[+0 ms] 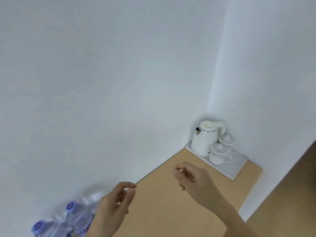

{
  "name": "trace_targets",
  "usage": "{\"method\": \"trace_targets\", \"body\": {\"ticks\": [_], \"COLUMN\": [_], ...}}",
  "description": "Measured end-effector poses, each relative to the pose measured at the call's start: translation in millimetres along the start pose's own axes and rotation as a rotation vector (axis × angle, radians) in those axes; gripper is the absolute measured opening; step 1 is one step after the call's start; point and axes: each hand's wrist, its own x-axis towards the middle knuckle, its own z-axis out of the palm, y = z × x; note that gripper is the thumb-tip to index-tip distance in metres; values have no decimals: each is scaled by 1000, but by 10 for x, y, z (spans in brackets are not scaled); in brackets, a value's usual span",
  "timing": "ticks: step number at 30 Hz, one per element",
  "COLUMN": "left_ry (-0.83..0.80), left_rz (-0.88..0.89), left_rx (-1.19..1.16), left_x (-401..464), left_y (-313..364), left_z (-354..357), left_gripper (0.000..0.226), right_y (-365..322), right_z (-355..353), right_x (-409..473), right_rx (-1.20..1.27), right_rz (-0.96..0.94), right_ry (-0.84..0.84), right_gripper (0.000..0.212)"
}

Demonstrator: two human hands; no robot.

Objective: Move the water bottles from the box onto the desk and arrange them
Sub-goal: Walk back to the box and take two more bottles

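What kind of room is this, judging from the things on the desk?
Probably a hotel or guest room. A white electric kettle and two lidded cups stand on a white tray in the corner of a wooden desk, and water bottles stand by the wall.

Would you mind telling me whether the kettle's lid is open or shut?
Shut. The white kettle stands upright on the tray in the desk's corner, and its lid lies flat within the rim, no gap showing.
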Motion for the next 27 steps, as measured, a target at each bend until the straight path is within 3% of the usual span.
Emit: {"method": "trace_targets", "body": {"ticks": [6, 16, 27], "left_ry": [-225, -566, -756], "left_rz": [168, 358, 547], "left_rx": [-27, -76, -134], "left_x": [379, 844, 1697], "left_y": [795, 1893, 3040], "left_z": [1308, 3292, 5350], "left_gripper": [18, 15, 12], "right_y": [322, 605, 1157], "right_z": [-1510, -3382, -5062], "right_x": [-599, -1293, -1152], "right_rx": [20, -117, -267], "right_rz": [156, 161, 180], "right_ry": [278, 619, 826], "right_gripper": [9, 8, 12]}}
